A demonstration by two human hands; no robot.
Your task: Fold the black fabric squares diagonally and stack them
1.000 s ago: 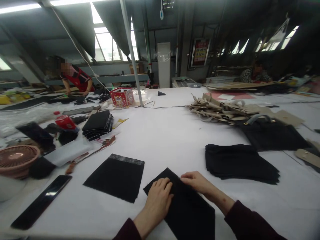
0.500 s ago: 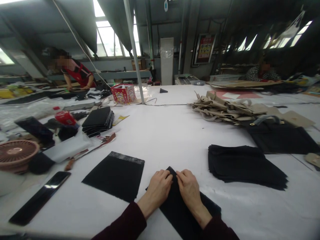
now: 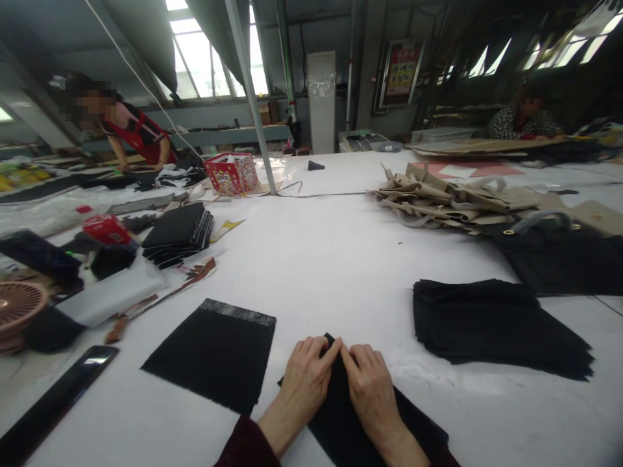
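Note:
A black fabric piece (image 3: 363, 431) lies cornerwise on the white table (image 3: 331, 259) right in front of me. My left hand (image 3: 304, 383) and my right hand (image 3: 370, 386) rest side by side on its far corner, fingers extended and pressing the cloth flat, fingertips nearly touching. Left of them lies a single black fabric rectangle (image 3: 214, 353) with a grey strip along its far edge. A stack of black fabric pieces (image 3: 491, 324) sits to the right.
A black phone-like slab (image 3: 48, 405) lies near left. Further left are a pink fan (image 3: 17, 308), a red bottle (image 3: 104, 228) and a stack of black pieces (image 3: 178, 233). Beige bag parts (image 3: 438, 198) and a black bag (image 3: 559, 259) lie far right. One person (image 3: 131, 133) works far left, another (image 3: 520, 120) far right.
My right hand came in from the right edge of the piece to meet my left hand at its far corner. The view tilted down a little.

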